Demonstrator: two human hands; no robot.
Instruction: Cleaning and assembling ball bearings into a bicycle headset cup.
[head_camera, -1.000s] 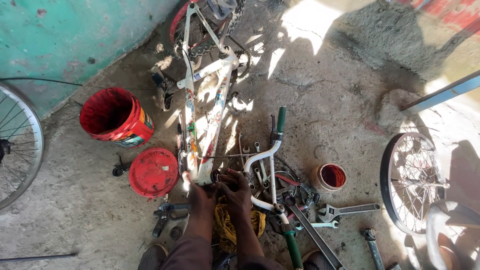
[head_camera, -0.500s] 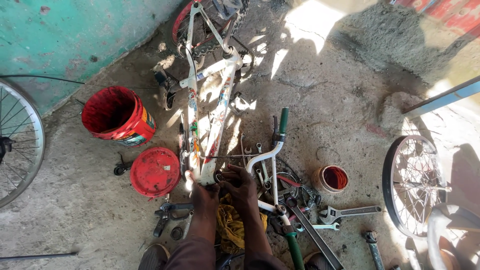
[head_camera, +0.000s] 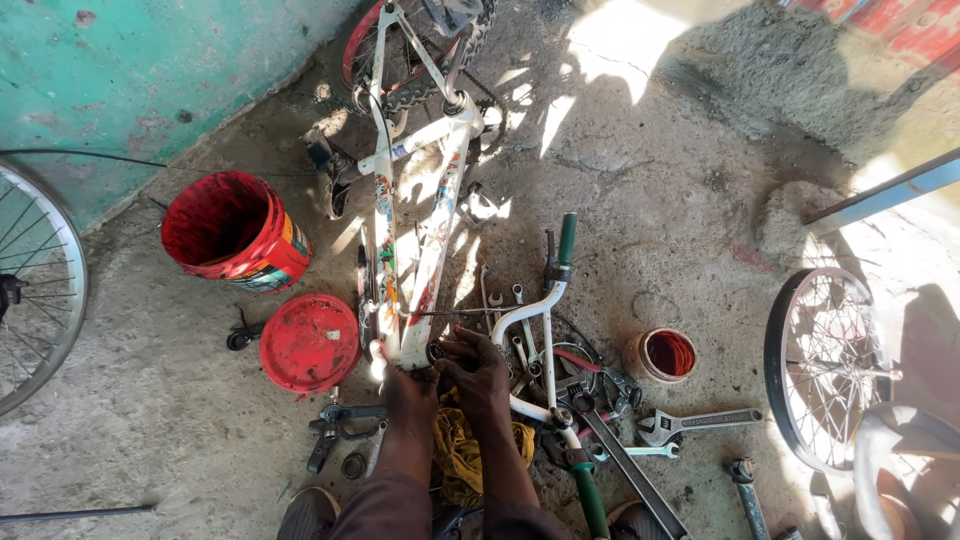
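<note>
At the far left edge stands one spoked wheel (head_camera: 35, 275), cut off by the frame, and next to it one red bucket (head_camera: 235, 232) sits upright with one round red lid (head_camera: 309, 343) lying flat just below it. The white bicycle frame (head_camera: 415, 215) lies on the concrete floor (head_camera: 150, 410), its near end at the hands and its far end by a red-rimmed wheel (head_camera: 415, 50) at the top. The left hand (head_camera: 405, 375) curls its fingers around the near end of the frame, and the right hand (head_camera: 478, 365) rests just beside it, fingers bent and touching the same end. A yellow rag (head_camera: 462, 450) lies under the forearms. Further right lie the white handlebar (head_camera: 545, 310) with green grips, several wrenches including one adjustable wrench (head_camera: 690, 423), one small red-lined tin (head_camera: 662, 356), and one more loose spoked wheel (head_camera: 825, 365).
</note>
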